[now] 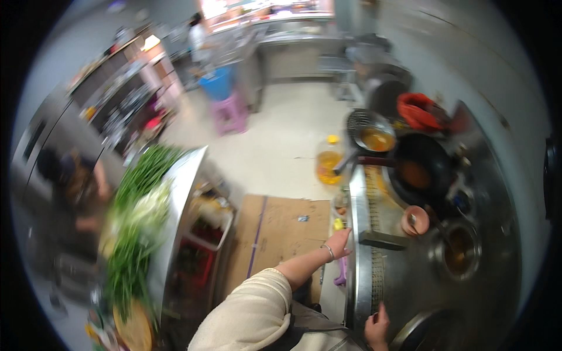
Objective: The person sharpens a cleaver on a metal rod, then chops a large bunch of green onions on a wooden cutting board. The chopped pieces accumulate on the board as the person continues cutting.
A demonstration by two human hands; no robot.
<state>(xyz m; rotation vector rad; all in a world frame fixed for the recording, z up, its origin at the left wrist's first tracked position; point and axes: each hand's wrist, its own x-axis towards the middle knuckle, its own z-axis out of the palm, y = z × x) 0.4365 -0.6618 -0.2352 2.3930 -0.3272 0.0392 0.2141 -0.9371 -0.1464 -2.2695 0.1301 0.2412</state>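
My left hand [338,243] reaches out over the front edge of the stove counter [361,275], its fingers apart and nothing visible in them. A bracelet circles that wrist. Just below it is a purple object [341,274], and a small yellow item [338,223] lies just beyond. Lower down, my right hand [377,329] is over the counter's near part, slightly blurred, with one finger raised and no held thing showing. A round, dark, metal-rimmed pan [418,330] is beside it. Farther along, a grey bar [383,240] juts across the counter edge.
On the stove stand a black wok [424,169], a pink bowl [415,220] and a metal pot [455,250]. A strainer [363,123] rests farther back. An oil jug [329,161] stands beside the counter. Left, green vegetables [132,234] cover a metal table; another person [76,193] is beyond.
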